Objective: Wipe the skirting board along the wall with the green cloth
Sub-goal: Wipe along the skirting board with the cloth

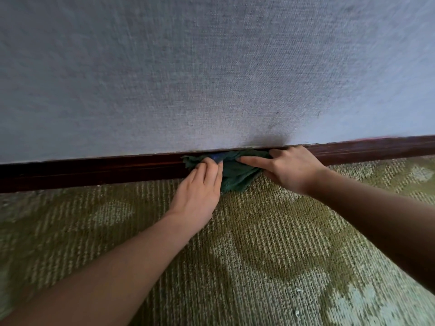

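A dark reddish-brown skirting board [94, 170] runs along the foot of the wall, from lower left to upper right. A crumpled dark green cloth [235, 176] lies bunched against it near the middle, its lower corner hanging onto the carpet. My left hand [200, 187] presses on the cloth's left part with bent fingers. My right hand [289, 168] holds the cloth's right part against the board, index finger stretched to the left. The stretch of board behind the cloth and hands is hidden.
A grey-blue woven-textured wall [211, 78] fills the upper half, with a faint dark smudge just above the cloth. An olive and beige patterned carpet [259, 255] covers the floor below. Both bare forearms reach in from the bottom corners.
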The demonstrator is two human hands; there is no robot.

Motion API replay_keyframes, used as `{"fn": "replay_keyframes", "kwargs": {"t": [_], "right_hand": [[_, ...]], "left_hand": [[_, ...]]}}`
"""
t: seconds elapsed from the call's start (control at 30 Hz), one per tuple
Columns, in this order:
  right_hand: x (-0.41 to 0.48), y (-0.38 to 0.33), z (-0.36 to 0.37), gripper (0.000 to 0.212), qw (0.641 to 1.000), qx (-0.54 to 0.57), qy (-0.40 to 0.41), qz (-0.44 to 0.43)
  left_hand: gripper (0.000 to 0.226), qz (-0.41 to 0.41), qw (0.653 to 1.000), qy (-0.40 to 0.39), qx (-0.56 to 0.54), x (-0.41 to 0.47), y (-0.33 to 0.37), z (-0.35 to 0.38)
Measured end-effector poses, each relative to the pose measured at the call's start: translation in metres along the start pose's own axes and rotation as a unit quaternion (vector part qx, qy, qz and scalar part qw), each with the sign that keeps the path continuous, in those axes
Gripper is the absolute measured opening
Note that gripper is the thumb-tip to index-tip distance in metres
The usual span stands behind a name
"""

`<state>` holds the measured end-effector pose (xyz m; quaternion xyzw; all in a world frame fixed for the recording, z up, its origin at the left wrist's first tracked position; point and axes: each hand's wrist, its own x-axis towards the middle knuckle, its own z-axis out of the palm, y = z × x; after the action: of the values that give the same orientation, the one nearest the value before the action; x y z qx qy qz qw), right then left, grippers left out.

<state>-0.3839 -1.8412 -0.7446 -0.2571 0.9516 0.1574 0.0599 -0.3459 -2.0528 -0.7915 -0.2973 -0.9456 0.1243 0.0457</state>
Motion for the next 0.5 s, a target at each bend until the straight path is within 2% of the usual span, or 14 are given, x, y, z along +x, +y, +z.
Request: {"fn": "replay_keyframes", "kwargs": {"t": [0.3,0.5], "right_hand": [[-0.0004,0.0,0.001,0.051,1.0,0.001,0.006,-0.002],[-0.0024,0.0026,0.0018,0.052,1.0,-0.01,-0.002,-0.006]], "left_hand": [[0.07,-0.001,1.0,0.003,0.008,-0.0011,0.0003,0.0024],[0.073,0.002,0.999,0.048,-0.019,0.0053,0.0022,0.0013]]}}
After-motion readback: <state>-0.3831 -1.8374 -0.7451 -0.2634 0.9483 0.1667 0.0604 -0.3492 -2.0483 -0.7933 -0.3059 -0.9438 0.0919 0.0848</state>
